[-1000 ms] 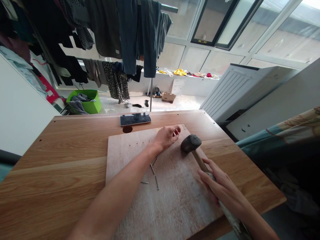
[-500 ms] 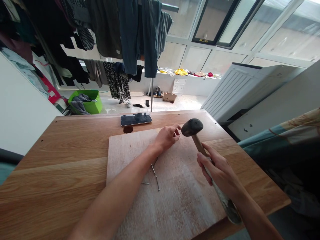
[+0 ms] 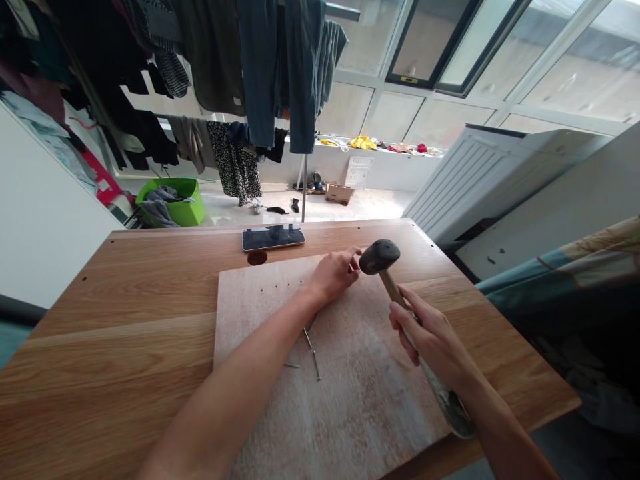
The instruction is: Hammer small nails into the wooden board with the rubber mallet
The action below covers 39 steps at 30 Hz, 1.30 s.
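Observation:
My right hand is wrapped round the wooden handle of a hammer. Its dark head is raised just right of my left fingertips. My left hand rests on the far part of a worn plywood board, fingers pinched together near the board's far edge. What they pinch is too small to make out. Loose nails lie on the board beside my left forearm.
The board lies on a wooden table. A phone lies at the table's far edge by a round hole. Beyond are hanging clothes, a green basket and white panels at the right.
The hammer head has lifted off the board and moved left, close to my left fingertips. My right hand has slid up the handle. My left hand has stayed pinched in place.

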Each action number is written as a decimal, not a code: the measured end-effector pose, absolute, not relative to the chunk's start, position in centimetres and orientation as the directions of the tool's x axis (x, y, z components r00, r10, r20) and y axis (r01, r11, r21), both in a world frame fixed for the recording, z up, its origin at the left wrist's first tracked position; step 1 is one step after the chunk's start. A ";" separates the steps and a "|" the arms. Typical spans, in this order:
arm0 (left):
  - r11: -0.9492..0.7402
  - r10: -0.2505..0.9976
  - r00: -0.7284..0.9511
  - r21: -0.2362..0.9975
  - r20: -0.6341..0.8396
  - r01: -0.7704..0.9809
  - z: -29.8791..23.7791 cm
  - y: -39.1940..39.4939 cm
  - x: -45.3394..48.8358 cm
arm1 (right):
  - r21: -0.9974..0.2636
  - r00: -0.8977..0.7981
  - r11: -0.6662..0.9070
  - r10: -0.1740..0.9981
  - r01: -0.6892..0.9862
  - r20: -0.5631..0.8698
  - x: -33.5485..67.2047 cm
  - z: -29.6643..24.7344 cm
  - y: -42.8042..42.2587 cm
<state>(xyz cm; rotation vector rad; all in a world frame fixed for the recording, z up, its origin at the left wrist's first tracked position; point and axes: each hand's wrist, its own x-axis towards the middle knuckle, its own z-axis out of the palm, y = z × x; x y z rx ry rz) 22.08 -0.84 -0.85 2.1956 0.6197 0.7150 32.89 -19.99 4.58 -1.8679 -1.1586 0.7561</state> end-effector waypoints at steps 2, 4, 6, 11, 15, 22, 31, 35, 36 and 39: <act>-0.625 0.611 0.734 0.749 0.295 0.219 -1.0 -0.9 22.1 | -0.895 0.412 -0.237 0.909 0.378 -0.067 32.8 4.4 -20.4; -0.631 0.607 0.739 0.742 0.291 0.226 -1.1 -0.9 22.3 | -0.917 0.452 -0.220 0.891 0.333 -0.049 32.8 4.0 -20.9; -0.633 0.603 0.746 0.739 0.283 0.231 -1.0 -0.7 22.3 | -0.917 0.469 -0.243 0.880 0.317 -0.071 32.9 3.6 -21.5; -0.657 0.548 0.806 0.710 0.221 0.252 2.0 0.0 19.8 | -0.892 0.477 -0.343 0.862 0.295 -0.174 33.5 2.2 -22.2; -0.800 0.289 0.954 0.526 -0.082 0.288 6.2 -0.3 15.0 | -0.905 0.478 -0.335 0.860 0.261 -0.180 33.5 1.9 -22.1; -0.902 0.356 0.909 0.175 -0.216 0.394 7.7 -3.7 12.1 | -0.909 0.496 -0.343 0.847 0.235 -0.191 33.2 2.3 -21.8; -0.831 0.334 0.941 0.455 -0.049 0.319 7.2 -2.1 14.4 | -0.915 0.488 -0.335 0.851 0.223 -0.193 33.3 2.3 -21.9; -0.623 0.529 0.798 0.771 0.290 0.133 3.7 0.1 16.8 | -0.919 0.486 -0.330 0.853 0.216 -0.192 33.3 2.3 -21.9; -0.574 0.605 0.728 0.810 0.322 0.119 2.6 0.4 17.4 | -0.920 0.487 -0.329 0.852 0.214 -0.192 33.3 2.2 -21.9; -0.540 0.672 0.665 0.830 0.326 0.140 0.1 0.7 18.6 | -0.923 0.483 -0.323 0.855 0.210 -0.189 33.4 2.1 -22.0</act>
